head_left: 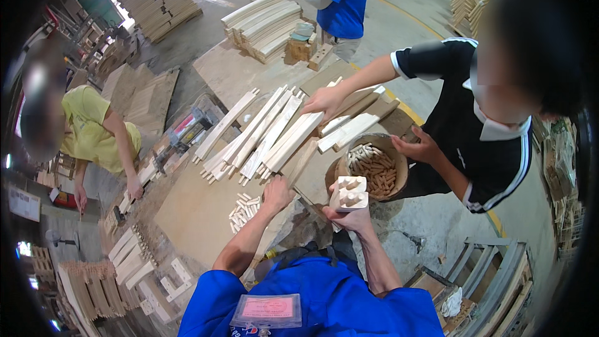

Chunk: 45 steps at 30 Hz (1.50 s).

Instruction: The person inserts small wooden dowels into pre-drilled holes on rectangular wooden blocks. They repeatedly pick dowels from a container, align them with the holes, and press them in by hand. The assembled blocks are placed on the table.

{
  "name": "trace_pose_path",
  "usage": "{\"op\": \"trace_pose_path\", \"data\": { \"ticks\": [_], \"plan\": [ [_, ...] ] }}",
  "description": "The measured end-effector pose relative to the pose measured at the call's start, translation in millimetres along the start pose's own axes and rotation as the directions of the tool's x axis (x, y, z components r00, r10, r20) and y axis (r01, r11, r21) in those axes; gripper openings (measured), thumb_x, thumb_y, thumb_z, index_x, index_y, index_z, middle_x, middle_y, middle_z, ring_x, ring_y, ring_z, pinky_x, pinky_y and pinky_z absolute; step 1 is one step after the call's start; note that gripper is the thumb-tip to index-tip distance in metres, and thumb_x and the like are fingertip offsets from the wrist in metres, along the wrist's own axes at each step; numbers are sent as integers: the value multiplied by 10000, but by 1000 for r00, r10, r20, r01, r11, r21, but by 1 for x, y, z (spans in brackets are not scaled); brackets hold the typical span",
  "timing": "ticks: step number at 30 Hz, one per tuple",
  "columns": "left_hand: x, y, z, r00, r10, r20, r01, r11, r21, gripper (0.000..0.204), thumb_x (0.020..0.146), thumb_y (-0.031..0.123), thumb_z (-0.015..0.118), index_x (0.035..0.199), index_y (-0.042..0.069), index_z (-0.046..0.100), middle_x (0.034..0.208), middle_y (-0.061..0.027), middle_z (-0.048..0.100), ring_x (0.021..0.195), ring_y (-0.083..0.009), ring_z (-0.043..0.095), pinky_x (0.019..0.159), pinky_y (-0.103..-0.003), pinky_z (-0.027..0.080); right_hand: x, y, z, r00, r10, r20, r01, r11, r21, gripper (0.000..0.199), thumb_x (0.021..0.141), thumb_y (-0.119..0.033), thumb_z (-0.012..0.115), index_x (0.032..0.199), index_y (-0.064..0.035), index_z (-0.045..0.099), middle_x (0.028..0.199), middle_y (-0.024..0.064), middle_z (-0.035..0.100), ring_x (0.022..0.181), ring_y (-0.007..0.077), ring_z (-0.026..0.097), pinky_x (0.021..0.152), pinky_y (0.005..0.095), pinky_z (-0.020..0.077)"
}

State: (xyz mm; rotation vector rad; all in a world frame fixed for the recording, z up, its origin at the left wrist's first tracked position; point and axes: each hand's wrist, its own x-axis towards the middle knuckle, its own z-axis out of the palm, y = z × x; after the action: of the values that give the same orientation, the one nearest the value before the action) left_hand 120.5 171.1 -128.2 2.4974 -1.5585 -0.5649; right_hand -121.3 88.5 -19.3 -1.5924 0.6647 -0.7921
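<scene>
The wide table (pixel 178 203) holds long sticks (pixel 272 134), and many of their ends look pegged already. Beside the bucket (pixel 405 178), the right hand (pixel 353 218) is wrapped round wood blocks (pixel 350 195); the left hand (pixel 277 195) curls by a thin stick (pixel 303 165), maybe holding it, I can't tell. Lots of loose pegs (pixel 244 212) are still left, heaped on the table and in the bucket.

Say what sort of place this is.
Probably a woodworking shop or furniture factory: wooden slats lie on the table, a bucket holds dowels, and a tall stack of wood stands behind.
</scene>
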Motion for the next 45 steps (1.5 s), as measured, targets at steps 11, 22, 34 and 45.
{"op": "trace_pose_path", "data": {
  "ticks": [11, 22, 34, 45],
  "plan": [
    [-35, 0, -7, 995, 10, -100, -37, 959, -281, 443, 779, 165, 672, 1172, 19, 531, 1076, -234, 648, 1004, -450, 643, 900, -510, 515, 20, 11, 14, 999, -39, -22, 37, 995, -90, 633, 717, -165, 911, 1259, -50, 604, 1137, 47, 652, 992, 146, 626, 845, 317, 534],
    [-145, 32, -253, 823, 396, -406, -417, 908, 41, 523, 712, 23, 708, 1212, 61, 561, 925, -153, 614, 818, -348, 651, 679, -436, 530, 26, -5, 15, 999, -24, 43, 28, 996, -79, 660, 731, -206, 903, 1283, -59, 573, 1112, 62, 687, 1005, 162, 675, 870, 326, 547],
    [-90, 0, -122, 961, 107, -255, -164, 963, -214, 572, 845, 193, 715, 1345, 34, 486, 1196, -222, 612, 1065, -440, 631, 856, -517, 518, -20, 8, -9, 982, -120, -149, 91, 978, -187, 644, 738, -229, 915, 1270, -32, 610, 1181, 63, 664, 1012, 190, 661, 899, 351, 544],
    [-51, 32, -9, 986, 139, -92, -142, 990, -18, 957, 772, 327, 869, 1525, 36, 354, 1496, -217, 403, 1401, -344, 413, 1092, -491, 413, -140, 38, -71, 597, 685, -417, 233, 350, 907, 454, 824, -305, 731, 1194, -62, 630, 1186, 107, 682, 1160, 316, 637, 1055, 518, 493]
  ]
}}
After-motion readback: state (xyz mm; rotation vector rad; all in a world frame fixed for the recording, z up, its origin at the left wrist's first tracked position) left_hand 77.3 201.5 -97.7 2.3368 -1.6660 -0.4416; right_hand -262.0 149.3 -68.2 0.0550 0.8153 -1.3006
